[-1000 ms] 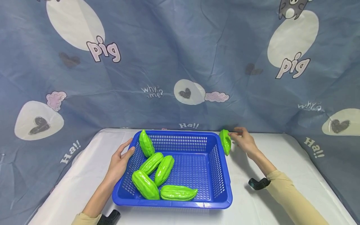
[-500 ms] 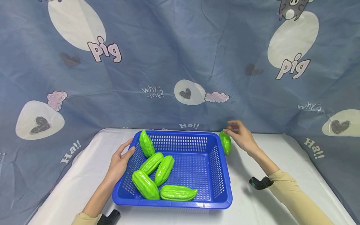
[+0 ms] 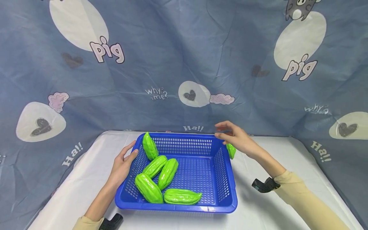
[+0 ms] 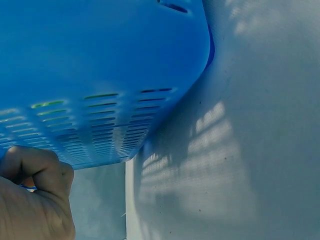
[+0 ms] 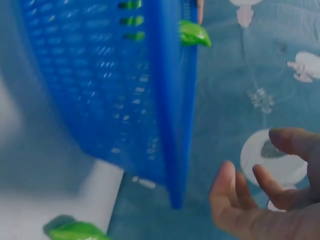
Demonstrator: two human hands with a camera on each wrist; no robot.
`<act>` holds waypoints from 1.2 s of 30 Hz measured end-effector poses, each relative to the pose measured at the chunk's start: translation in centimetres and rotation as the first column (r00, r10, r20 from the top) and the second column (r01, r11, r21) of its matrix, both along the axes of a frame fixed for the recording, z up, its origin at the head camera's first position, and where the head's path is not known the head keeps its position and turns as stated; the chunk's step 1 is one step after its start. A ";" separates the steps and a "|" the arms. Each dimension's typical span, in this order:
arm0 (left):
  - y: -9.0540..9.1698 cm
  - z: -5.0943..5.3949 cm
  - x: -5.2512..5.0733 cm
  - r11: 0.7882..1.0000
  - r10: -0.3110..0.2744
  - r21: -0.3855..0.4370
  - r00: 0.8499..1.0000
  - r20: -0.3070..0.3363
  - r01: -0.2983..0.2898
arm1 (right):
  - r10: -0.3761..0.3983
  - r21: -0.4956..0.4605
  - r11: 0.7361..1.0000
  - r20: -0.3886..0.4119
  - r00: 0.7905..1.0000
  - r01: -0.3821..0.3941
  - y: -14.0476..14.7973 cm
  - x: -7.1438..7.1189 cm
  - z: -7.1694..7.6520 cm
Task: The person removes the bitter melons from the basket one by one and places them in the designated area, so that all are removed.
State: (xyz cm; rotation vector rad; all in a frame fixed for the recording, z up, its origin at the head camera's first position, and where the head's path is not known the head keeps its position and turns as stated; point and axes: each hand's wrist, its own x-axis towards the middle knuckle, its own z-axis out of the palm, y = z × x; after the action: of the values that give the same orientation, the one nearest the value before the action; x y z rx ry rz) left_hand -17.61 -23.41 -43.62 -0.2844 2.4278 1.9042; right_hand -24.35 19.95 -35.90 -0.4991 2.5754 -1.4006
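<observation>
My left hand [image 3: 120, 167] grips the left rim of a blue plastic basket [image 3: 198, 209]; in the left wrist view its fingers curl at the rim. Several bright green bitter melons [image 3: 168, 174] lie in the basket, mostly on its left side, and one bitter melon [image 3: 149, 147] leans up in the back left corner. Over the back right corner hovers my right hand [image 3: 240, 139], fingers loosely bent with nothing between them. Another bitter melon [image 3: 231, 151] lies outside the basket by its right wall, partly hidden behind that hand.
The basket stands on a table with a white cloth [image 3: 267, 150]. A blue-grey patterned curtain [image 3: 161, 118] hangs right behind the table's back edge and along both sides. Black wrist devices [image 3: 265, 185] sit on both forearms.
My right hand has moved left and up, from the bitter melon outside the basket to over the back right corner. That melon stays in place. My left hand and the basket are still.
</observation>
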 end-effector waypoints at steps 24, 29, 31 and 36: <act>0.0 0.0 0.1 1.000 -0.001 0.014 1.000 -0.013 0.001 | 0.423 -0.123 0.904 0.394 0.816 -0.410 -6.1 -0.3 1.0; -0.1 0.0 0.0 1.000 -0.001 0.019 1.000 -0.010 0.002 | 0.464 -0.147 0.881 0.458 0.759 -0.450 -7.7 -0.2 0.5; -0.1 0.0 0.0 1.000 -0.001 0.018 1.000 -0.008 0.001 | 0.476 -0.150 0.873 0.470 0.743 -0.464 -8.3 -0.1 0.4; -0.1 -0.2 0.0 1.000 -0.002 0.002 1.000 -0.016 0.002 | 0.498 -0.154 0.858 0.486 0.718 -0.490 -9.5 0.1 0.0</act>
State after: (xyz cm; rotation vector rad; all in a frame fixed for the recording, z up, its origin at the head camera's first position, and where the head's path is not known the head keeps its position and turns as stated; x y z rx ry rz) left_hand -17.59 -23.50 -43.78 -0.2669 2.4348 1.9160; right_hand -24.29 10.42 -35.94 -0.6524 1.8215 -1.1554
